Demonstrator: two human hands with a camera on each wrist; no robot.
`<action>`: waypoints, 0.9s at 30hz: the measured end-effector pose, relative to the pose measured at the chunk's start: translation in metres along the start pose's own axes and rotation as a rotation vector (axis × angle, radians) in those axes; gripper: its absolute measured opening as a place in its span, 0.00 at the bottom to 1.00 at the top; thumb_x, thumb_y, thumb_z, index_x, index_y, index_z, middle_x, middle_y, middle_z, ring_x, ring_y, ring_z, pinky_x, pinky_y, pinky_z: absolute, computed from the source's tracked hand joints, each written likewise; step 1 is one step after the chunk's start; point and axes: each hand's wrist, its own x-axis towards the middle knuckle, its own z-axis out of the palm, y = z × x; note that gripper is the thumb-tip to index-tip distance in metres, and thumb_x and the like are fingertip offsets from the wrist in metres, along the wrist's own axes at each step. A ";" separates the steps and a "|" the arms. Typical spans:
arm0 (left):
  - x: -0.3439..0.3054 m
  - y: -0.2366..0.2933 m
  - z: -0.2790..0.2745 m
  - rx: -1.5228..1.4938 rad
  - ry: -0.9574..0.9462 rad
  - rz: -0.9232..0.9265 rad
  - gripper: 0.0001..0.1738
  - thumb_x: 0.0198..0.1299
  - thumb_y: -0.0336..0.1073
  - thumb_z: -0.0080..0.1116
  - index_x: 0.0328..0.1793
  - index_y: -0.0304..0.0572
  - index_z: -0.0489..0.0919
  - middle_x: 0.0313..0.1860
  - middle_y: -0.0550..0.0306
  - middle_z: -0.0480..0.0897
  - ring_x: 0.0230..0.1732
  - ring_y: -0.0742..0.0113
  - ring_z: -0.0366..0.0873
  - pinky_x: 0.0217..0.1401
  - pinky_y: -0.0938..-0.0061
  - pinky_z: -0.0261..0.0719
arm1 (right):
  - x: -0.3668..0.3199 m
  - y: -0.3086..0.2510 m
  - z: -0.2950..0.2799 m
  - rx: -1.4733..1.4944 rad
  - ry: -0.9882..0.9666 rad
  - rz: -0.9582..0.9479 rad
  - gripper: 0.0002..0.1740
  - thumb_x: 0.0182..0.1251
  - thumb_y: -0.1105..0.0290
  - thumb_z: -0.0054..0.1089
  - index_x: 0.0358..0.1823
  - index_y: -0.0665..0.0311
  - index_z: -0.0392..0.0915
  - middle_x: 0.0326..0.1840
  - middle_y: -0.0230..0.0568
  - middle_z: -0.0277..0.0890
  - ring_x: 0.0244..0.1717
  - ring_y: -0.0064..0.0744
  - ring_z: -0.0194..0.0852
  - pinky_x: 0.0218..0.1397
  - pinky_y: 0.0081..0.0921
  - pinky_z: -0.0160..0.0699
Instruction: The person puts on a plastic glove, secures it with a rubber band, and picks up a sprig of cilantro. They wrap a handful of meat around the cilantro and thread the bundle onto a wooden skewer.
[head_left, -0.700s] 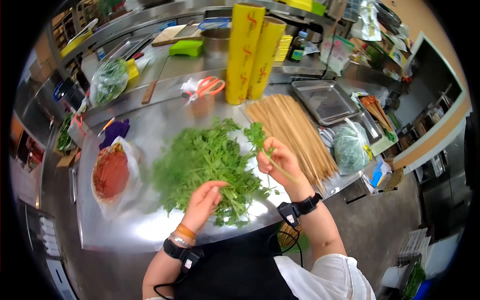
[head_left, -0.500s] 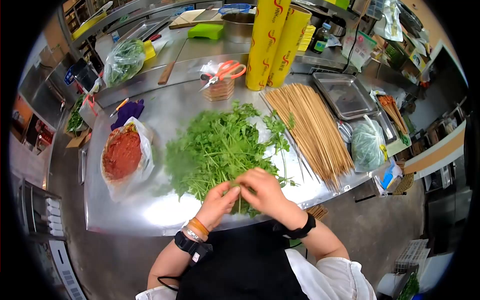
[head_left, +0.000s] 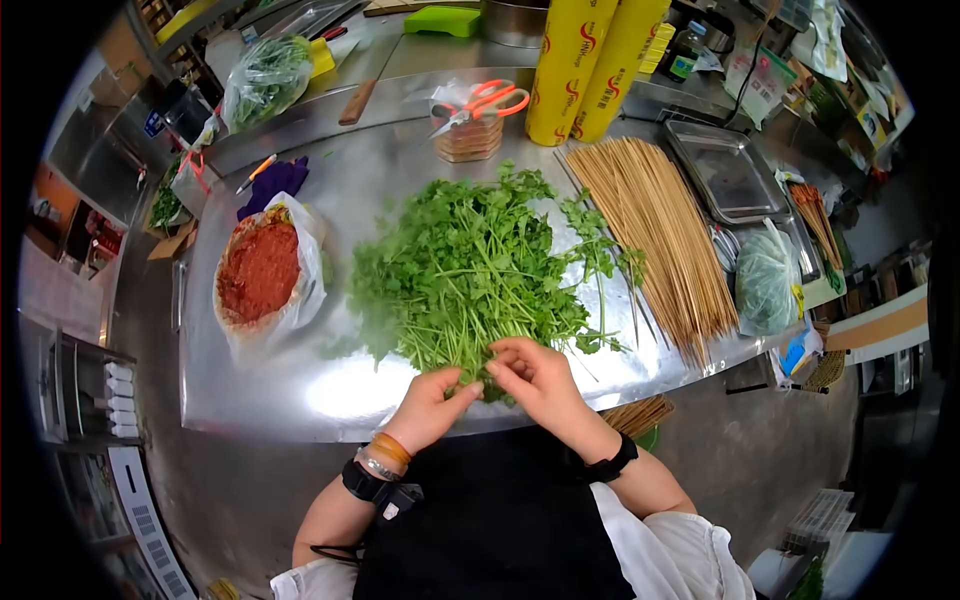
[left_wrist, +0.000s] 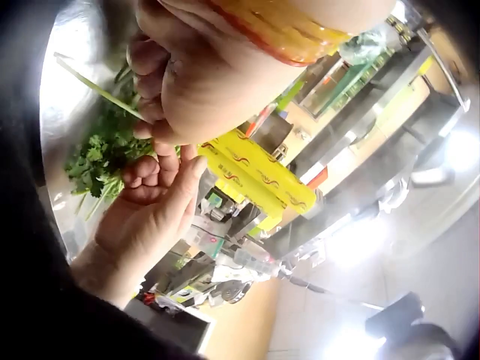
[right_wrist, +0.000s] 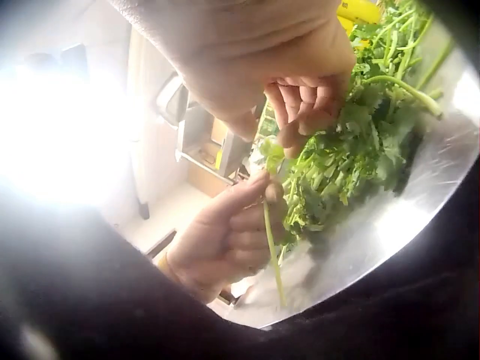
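Observation:
A heap of leafy cilantro (head_left: 470,260) lies on the steel table in front of the person. At its near edge, my left hand (head_left: 432,408) pinches a cilantro sprig (right_wrist: 273,251) between thumb and forefinger. The sprig's pale stem (left_wrist: 97,86) sticks out past that hand in the left wrist view. Close beside it is my right hand (head_left: 540,385), fingers loosely bent and thumb apart from them. In the right wrist view, this right hand (right_wrist: 255,67) hovers over the sprig's small leafy top, with nothing gripped between its fingertips.
Left of the heap sits a bag of red paste (head_left: 258,272), with a purple cloth (head_left: 275,185) behind it. Wooden skewers (head_left: 655,240) lie to the right beside a metal tray (head_left: 725,170). Orange-handled scissors (head_left: 490,100) rest on a container near yellow film rolls (head_left: 570,70).
My right hand has brought a sprig from the heap's right side down to my left hand. The left hand now holds it, and the right fingers have parted. The head view has shifted.

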 end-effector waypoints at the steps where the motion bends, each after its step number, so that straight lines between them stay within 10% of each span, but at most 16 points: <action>1: 0.000 0.002 -0.001 0.133 -0.002 0.039 0.15 0.63 0.41 0.59 0.29 0.37 0.76 0.20 0.57 0.73 0.22 0.65 0.73 0.26 0.67 0.70 | 0.001 0.000 0.000 0.044 -0.022 0.037 0.14 0.63 0.71 0.64 0.48 0.68 0.76 0.31 0.36 0.80 0.24 0.22 0.75 0.28 0.20 0.74; 7: -0.008 0.033 -0.008 0.561 -0.041 0.289 0.13 0.58 0.39 0.61 0.29 0.37 0.74 0.21 0.47 0.74 0.25 0.46 0.74 0.27 0.61 0.69 | 0.004 0.006 -0.002 0.443 -0.159 0.299 0.12 0.68 0.68 0.61 0.49 0.66 0.78 0.32 0.27 0.79 0.28 0.14 0.73 0.32 0.14 0.72; 22: -0.007 0.005 -0.002 0.051 0.036 0.284 0.11 0.67 0.38 0.55 0.41 0.36 0.79 0.24 0.56 0.75 0.24 0.69 0.70 0.30 0.74 0.70 | 0.000 -0.016 -0.012 0.367 -0.058 0.325 0.14 0.71 0.67 0.56 0.55 0.63 0.77 0.36 0.31 0.78 0.35 0.18 0.74 0.39 0.18 0.74; 27: -0.036 -0.019 -0.035 -0.330 0.037 0.057 0.13 0.74 0.41 0.45 0.49 0.43 0.78 0.28 0.69 0.70 0.29 0.78 0.66 0.31 0.81 0.68 | 0.040 -0.034 -0.045 0.130 0.112 0.000 0.23 0.67 0.75 0.54 0.64 0.64 0.69 0.48 0.36 0.76 0.36 0.17 0.71 0.37 0.17 0.71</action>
